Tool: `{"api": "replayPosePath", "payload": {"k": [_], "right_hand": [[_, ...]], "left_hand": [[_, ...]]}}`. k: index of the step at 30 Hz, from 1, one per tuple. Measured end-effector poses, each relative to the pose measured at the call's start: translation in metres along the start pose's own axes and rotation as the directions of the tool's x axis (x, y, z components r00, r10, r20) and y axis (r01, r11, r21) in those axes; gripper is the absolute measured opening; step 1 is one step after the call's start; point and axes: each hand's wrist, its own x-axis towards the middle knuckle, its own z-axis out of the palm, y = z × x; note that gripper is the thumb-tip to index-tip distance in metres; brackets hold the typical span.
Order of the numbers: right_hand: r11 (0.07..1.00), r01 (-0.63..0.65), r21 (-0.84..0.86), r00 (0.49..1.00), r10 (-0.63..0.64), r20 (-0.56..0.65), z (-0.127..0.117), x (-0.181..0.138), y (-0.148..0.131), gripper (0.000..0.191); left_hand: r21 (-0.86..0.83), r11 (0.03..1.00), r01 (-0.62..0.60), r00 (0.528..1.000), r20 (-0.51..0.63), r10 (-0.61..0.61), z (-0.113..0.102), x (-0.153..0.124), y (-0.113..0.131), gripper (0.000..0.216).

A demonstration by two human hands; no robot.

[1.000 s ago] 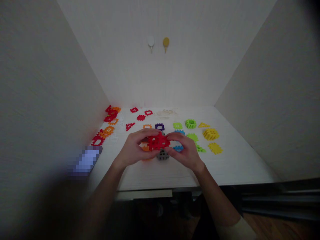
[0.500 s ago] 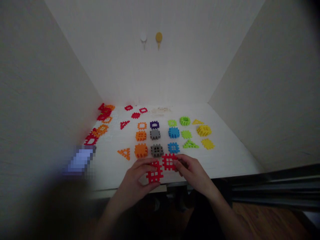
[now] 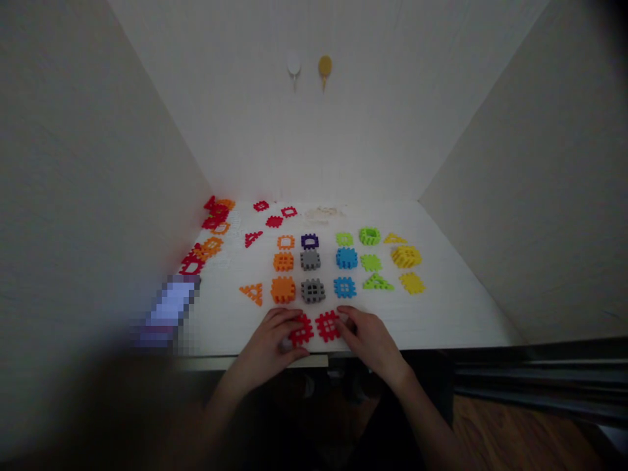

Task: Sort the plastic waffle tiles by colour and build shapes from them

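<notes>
Close to the table's front edge, my left hand [image 3: 269, 341] curls round the left side of a red toothed square building tile [image 3: 301, 329], fingers on top and thumb below. My right hand [image 3: 369, 335] pinches the right side of another red square tile [image 3: 327, 326] with a window grid. A narrow gap separates these two tiles. Just beyond them lie a stack of grey window tiles [image 3: 313, 291], a stack of orange tiles [image 3: 283, 290] and blue window tiles [image 3: 345, 287].
More sorted tiles lie farther back: grey [image 3: 310, 260], blue [image 3: 346, 258], green [image 3: 371, 263] and yellow [image 3: 406, 256]. A mixed red and orange heap [image 3: 216, 214] lines the left wall. A pixelated phone-like object [image 3: 169, 307] is at left. Two hooks [image 3: 324, 67] hang on the back wall.
Both red tiles have come down toward the tabletop and now sit side by side at nearly the same height, held by my hands. The camera view has shifted slightly.
</notes>
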Motion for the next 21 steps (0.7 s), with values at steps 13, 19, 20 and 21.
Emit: {"api": "replayPosePath", "payload": {"k": [13, 19, 20, 21], "right_hand": [[0.969, 0.227, -0.093, 0.971, -0.232, -0.049, 0.014, -0.007, -0.004, 0.037], [0.966, 0.256, -0.025, 0.966, -0.255, 0.04, 0.006, -0.006, -0.001, 0.046], [0.968, 0.25, -0.02, 0.967, -0.249, 0.044, 0.006, -0.006, -0.002, 0.047], [0.969, 0.245, -0.014, 0.969, -0.244, 0.047, 0.005, -0.006, -0.003, 0.048]], "left_hand": [[-0.042, 0.999, 0.0, 0.999, -0.032, -0.002, -0.005, 0.001, 0.001, 0.027], [-0.066, 0.998, 0.004, 0.998, -0.055, -0.008, -0.001, -0.001, -0.006, 0.028], [-0.066, 0.998, -0.001, 0.998, -0.059, -0.003, 0.0, -0.001, -0.007, 0.028], [-0.063, 0.998, -0.009, 0.998, -0.064, 0.005, 0.001, -0.002, -0.008, 0.028]]}}
